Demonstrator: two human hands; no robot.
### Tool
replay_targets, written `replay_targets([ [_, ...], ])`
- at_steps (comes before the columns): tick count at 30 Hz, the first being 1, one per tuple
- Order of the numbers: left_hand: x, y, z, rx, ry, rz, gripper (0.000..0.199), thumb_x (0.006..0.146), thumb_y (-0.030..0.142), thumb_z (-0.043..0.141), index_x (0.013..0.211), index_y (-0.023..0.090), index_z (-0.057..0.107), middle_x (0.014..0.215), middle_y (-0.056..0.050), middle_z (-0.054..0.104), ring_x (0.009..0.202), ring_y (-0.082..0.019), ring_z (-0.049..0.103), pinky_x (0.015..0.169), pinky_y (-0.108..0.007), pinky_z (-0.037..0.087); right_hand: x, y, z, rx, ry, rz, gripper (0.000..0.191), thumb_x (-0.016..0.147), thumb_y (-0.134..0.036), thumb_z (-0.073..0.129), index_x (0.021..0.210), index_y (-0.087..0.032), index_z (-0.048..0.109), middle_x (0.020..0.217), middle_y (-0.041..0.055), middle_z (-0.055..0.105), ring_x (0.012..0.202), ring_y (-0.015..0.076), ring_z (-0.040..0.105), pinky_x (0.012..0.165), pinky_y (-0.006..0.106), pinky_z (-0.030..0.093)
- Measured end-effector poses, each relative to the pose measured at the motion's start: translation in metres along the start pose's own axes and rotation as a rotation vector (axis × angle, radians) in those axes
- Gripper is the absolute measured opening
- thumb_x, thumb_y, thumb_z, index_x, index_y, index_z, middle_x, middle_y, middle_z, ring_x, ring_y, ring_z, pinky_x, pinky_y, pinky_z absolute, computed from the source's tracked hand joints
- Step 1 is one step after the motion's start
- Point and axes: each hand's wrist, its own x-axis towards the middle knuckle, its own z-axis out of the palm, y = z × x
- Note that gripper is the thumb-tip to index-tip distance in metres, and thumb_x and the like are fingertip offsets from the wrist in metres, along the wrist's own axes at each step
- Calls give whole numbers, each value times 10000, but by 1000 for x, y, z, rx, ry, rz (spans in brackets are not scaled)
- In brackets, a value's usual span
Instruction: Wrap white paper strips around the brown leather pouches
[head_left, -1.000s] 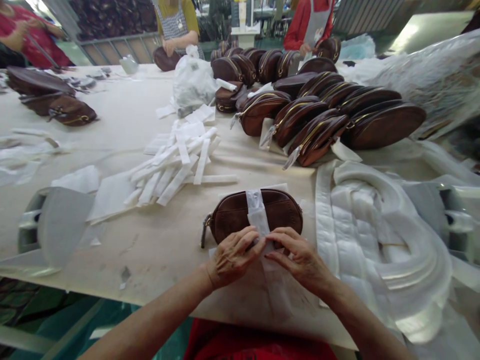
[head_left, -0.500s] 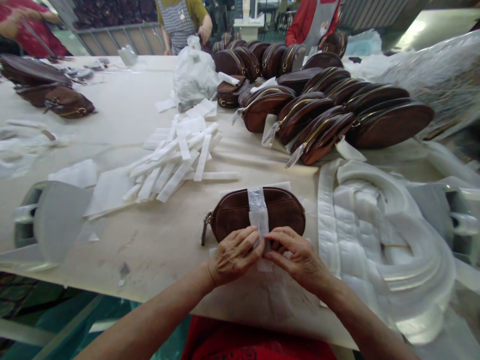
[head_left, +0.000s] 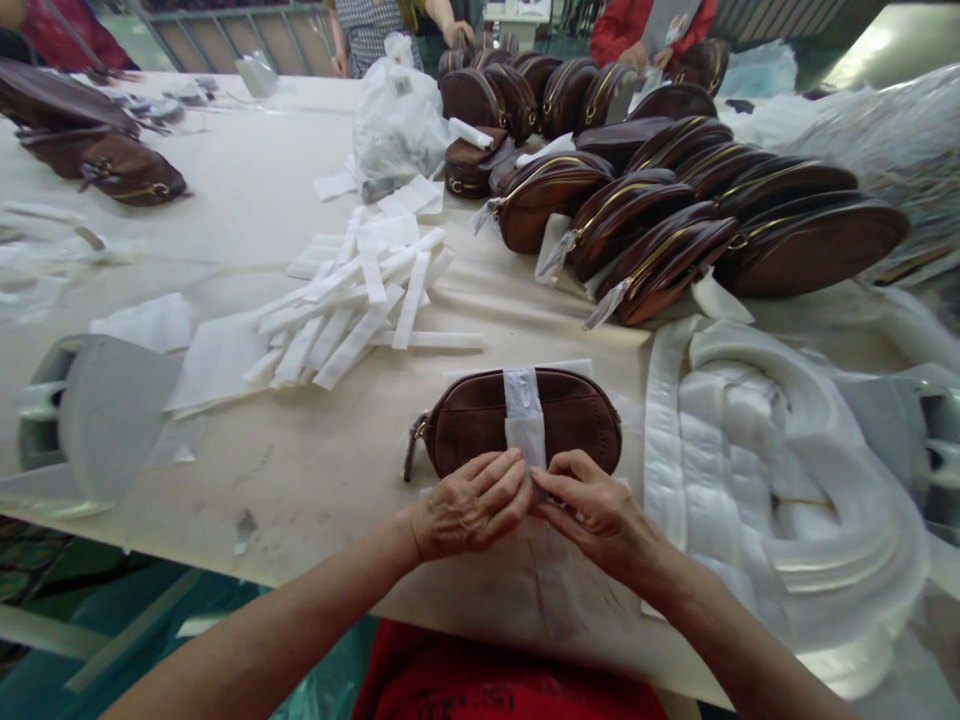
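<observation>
A small brown oval bag [head_left: 469,425] lies in front of me, its zipper pull hanging off the left end. Around its middle runs a white wrapping strip [head_left: 523,405], partly see-through at the top. My left hand [head_left: 472,505] is closed at the strip's lower end, fingertips pressed on it by the bag's near edge. Opposite, my right hand [head_left: 592,505] pinches the same strip end between thumb and forefinger. Both sets of fingertips nearly meet and hide the end of the strip. Thin white sheeting shows beneath the bag.
White foam strips [head_left: 352,320] are heaped beyond the bag at left. Many brown bags [head_left: 660,260] stand at the back right. A coiled white foam roll [head_left: 675,440] lies to the right, a grey-sided reel [head_left: 112,420] to the left. Co-workers stand across the table [head_left: 247,190].
The view has shifted slightly, so the table's contents sit a little higher. Both hands stay at the strip's lower end, with only small finger movement.
</observation>
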Motion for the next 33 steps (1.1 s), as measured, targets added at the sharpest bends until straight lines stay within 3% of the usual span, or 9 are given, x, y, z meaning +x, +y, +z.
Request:
replay_targets([
  [12,2,1,-2,-27,-22,7,284,922,141,463,1151,-16,523,1133,-227,601,1197,-323,523,961,-411,513,8,10,-5,-39,-40,-126,104,825,-183,624,928,-174,633,871,42,553,718,126,588,640,238,529],
  [17,0,-2,1,-62,-5,-5,269,924,111,423,1142,-13,521,1121,-215,616,1228,-311,497,967,-405,512,11,7,2,-206,-9,-200,67,870,-164,536,903,-143,590,839,61,546,711,147,574,642,265,543],
  [21,2,-5,-2,-188,-8,-78,303,901,83,389,1174,8,499,1146,-193,607,1267,-285,456,987,-399,502,14,6,9,-346,84,-325,157,905,-121,418,860,-121,568,780,79,548,701,170,554,615,278,536],
  [26,13,-4,-9,-487,-18,-286,305,884,198,464,1162,84,519,1121,-144,593,1151,-226,535,968,-380,515,12,11,14,-346,137,-347,147,926,-162,418,890,-133,557,815,79,561,743,167,564,650,274,539],
  [30,19,-2,-1,-398,45,-348,204,898,238,553,1065,121,566,973,-83,623,999,-202,574,870,-329,545,12,14,15,-290,130,-346,143,919,-154,425,870,-140,559,809,77,555,749,169,572,661,282,544],
  [33,20,1,4,-373,57,-368,179,904,243,547,1035,127,581,946,-67,633,962,-197,570,828,-314,545,10,15,12,-241,152,-355,122,911,-170,469,956,-125,573,838,91,570,764,173,587,669,282,552],
])
